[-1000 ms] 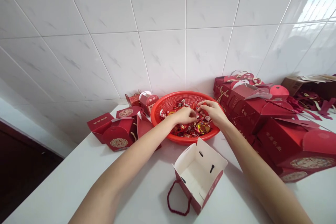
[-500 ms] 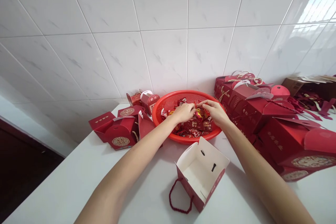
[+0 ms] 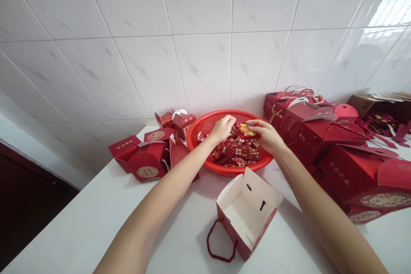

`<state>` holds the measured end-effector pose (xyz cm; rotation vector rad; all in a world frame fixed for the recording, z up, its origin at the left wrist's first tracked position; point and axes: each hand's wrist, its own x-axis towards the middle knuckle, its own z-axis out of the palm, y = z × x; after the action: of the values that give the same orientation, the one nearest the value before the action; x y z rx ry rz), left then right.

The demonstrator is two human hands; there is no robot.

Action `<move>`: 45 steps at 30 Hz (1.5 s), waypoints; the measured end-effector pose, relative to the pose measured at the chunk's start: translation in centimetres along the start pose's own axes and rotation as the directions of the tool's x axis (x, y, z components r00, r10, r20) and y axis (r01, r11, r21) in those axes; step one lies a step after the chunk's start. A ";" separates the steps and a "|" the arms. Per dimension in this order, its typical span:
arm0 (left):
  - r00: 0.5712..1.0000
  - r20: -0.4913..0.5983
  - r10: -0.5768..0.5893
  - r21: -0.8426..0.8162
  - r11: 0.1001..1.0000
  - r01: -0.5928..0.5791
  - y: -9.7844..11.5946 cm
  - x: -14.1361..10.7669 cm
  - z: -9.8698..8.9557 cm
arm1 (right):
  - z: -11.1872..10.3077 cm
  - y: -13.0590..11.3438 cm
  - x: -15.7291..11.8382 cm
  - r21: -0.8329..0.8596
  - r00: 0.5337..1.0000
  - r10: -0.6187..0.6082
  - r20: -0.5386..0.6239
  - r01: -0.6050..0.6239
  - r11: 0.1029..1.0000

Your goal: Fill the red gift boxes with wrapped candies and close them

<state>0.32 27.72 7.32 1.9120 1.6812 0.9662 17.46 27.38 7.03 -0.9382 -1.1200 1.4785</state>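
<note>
Holding a small red-and-yellow shiny-wrapped packet above the round red perforated plastic basket, the right hand has its fingers bent around one end. It looks light, slick and crushable, best pinched by an edge. The left hand curls beside it; whether its fingers grip anything, I cannot tell.

The white counter has a red basket at the back, an open box with a white inside in front of it, a few red boxes on the left, a big pile of boxes on the right, and, past the pile, a brown carton with ribbons by it.
</note>
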 end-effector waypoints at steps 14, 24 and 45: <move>0.659 0.744 -0.107 0.070 0.994 0.084 0.3 -1.3 -0.5 | 0.0 -0.3 0.2 0.126 0.986 -0.010 -0.168 0.032 0.991; 0.805 0.589 -0.061 0.305 0.940 -0.152 0.3 -1.3 -0.7 | 0.1 -0.3 0.2 0.119 0.985 -0.021 -0.174 0.042 0.992; 0.621 0.759 -0.195 0.391 0.899 -0.196 0.8 -1.7 0.0 | 0.3 -0.4 0.0 0.122 0.981 -0.034 -0.189 0.058 0.991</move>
<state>0.86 25.87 7.51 2.1256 1.3710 -0.3511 17.33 27.34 7.50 -0.9347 -0.8951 1.3770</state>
